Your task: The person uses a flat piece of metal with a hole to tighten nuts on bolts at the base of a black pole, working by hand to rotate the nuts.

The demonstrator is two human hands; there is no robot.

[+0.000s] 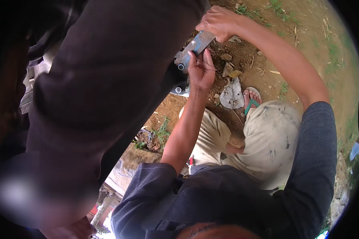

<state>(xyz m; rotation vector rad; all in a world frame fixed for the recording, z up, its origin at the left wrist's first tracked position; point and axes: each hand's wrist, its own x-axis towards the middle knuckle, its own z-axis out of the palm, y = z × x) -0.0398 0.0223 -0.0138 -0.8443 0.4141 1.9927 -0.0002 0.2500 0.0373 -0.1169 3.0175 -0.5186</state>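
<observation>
A worn blue and grey metal bar with a round bolt or pipe end at its lower left slants across the top middle. From below, my left hand holds it, thumb on one side and fingers on the other, palm partly showing. My right hand is closed in a fist at the bar's upper right end; what the fist grips is hidden. Under the bar's lower end sits another dark metal part with a similar round end, mostly covered by a person's dark clothing.
A person in dark clothes fills the left side, very close to the bar. Below are bare soil, stones, a dry leaf and my sandalled foot. A stone ledge lies lower left.
</observation>
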